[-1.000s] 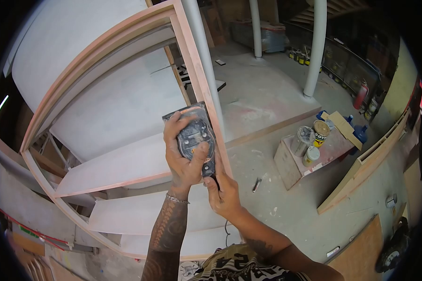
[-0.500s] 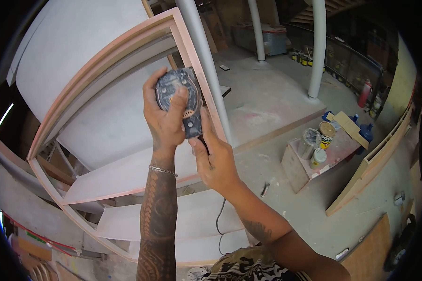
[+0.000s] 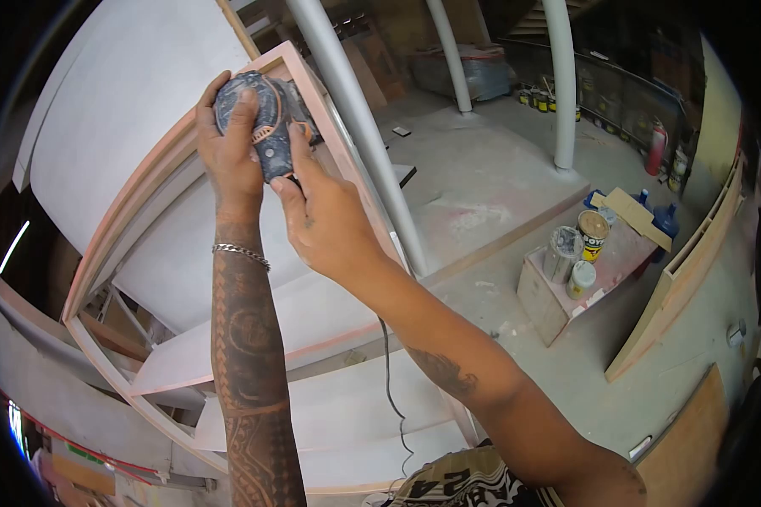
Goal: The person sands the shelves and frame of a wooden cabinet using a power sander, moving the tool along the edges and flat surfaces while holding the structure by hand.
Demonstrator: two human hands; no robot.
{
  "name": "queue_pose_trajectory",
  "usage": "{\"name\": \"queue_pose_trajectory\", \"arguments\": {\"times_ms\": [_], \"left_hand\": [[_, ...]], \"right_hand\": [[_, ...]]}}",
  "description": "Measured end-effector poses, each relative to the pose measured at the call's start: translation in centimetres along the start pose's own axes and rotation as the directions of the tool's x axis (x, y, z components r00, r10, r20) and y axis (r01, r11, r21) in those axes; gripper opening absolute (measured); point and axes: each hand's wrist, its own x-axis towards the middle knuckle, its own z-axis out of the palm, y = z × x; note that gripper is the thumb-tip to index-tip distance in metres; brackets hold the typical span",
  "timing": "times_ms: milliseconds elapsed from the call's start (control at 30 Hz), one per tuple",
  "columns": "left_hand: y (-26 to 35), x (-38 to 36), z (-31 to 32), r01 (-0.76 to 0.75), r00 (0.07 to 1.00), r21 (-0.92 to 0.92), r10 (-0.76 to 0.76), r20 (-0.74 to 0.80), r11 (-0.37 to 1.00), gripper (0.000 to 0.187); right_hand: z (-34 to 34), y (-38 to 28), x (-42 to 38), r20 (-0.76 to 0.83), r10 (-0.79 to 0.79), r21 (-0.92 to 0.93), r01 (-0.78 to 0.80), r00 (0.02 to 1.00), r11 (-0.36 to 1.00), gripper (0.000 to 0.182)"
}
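Observation:
Dusty and dark blue, an electric sander (image 3: 266, 106) is held up near the top corner of a pale, curved wooden frame (image 3: 132, 203). My left hand (image 3: 230, 152) is closed over the sander's body, thumb across its top. Fingers of my right hand (image 3: 334, 220) grip its lower handle end. Whether the sanding pad touches the wood cannot be seen, as its underside is hidden. A dark power cord (image 3: 387, 363) hangs below my right forearm in front of the white shelf panels (image 3: 334, 414).
A grey post (image 3: 347, 93) stands just right of the frame. Farther right, a low box (image 3: 537, 296) carries a paint can (image 3: 593, 235) and other containers. Plywood pieces (image 3: 676, 287) lean at the right edge, and a red fire extinguisher (image 3: 656, 148) stands behind.
Both hands have moved the sander up and left, from the frame's right side toward its top corner. The view has shifted slightly.

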Motion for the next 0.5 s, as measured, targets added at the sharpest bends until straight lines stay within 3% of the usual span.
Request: {"name": "queue_pose_trajectory", "arguments": {"times_ms": [233, 300, 367, 433, 467, 500], "left_hand": [[-0.4, 1.9, 0.1, 0.011, 1.0, -0.053, -0.01, 0.014, 0.999, 0.051], [-0.5, 2.3, 0.0, -0.123, 0.992, 0.129, 0.122, 0.013, 0.984, 0.05], [-0.5, 2.7, 0.0, -0.093, 0.995, 0.106, 0.095, -0.012, 0.99, 0.05], [-0.3, 3.0, -0.3, -0.242, 0.97, 0.255, 0.227, 0.088, 0.936, 0.051], [-0.3, 3.0, -0.3, -0.241, 0.97, 0.259, 0.226, 0.089, 0.935, 0.051], [-0.1, 3.0, -0.2, -0.12, 0.991, 0.129, 0.112, 0.07, 0.984, 0.05]], "right_hand": [[0.1, -0.2, 1.8, -0.002, -0.007, -0.027, 0.007, 1.0, 1.0, 0.059], [0.0, -0.3, 2.1, -0.007, -0.016, -0.036, 0.016, 1.0, 0.999, 0.059], [0.0, -0.7, 2.4, 0.005, 0.011, -0.012, -0.011, 1.0, 1.0, 0.059], [0.4, -0.5, 2.6, -0.018, -0.003, -0.017, 0.002, 1.0, 1.0, 0.059], [0.6, -0.4, 2.7, -0.042, -0.017, -0.024, 0.016, 0.999, 1.0, 0.059], [0.8, -0.3, 2.6, -0.042, -0.016, -0.021, 0.015, 0.999, 1.0, 0.059]]}}
